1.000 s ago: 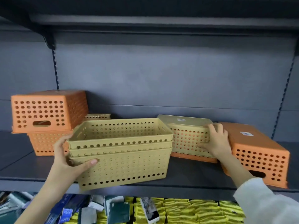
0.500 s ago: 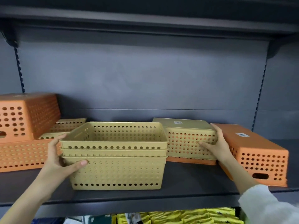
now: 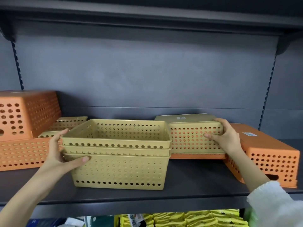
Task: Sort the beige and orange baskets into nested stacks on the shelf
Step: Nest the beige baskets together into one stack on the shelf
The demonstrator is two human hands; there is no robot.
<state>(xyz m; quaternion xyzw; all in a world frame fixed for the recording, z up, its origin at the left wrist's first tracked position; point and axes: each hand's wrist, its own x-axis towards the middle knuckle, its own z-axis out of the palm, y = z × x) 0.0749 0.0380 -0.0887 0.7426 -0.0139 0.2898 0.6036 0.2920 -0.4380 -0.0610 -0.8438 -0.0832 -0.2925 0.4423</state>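
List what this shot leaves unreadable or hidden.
All head view.
- Left upturned orange basket: cut off by the left edge.
- Label on the upturned beige basket: too small to read.
- Orange basket beneath it: mostly covered.
- Goods below the shelf: blurred, cut by the bottom edge.

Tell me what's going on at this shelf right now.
A person is sorting baskets on the shelf. The left hand grips the end of the beige stack, upright nested baskets standing mid-shelf. The right hand grips an upturned beige basket that sits over an orange basket just right of the stack. A second upturned orange one lies at far right, and the left pile mixes both colours.
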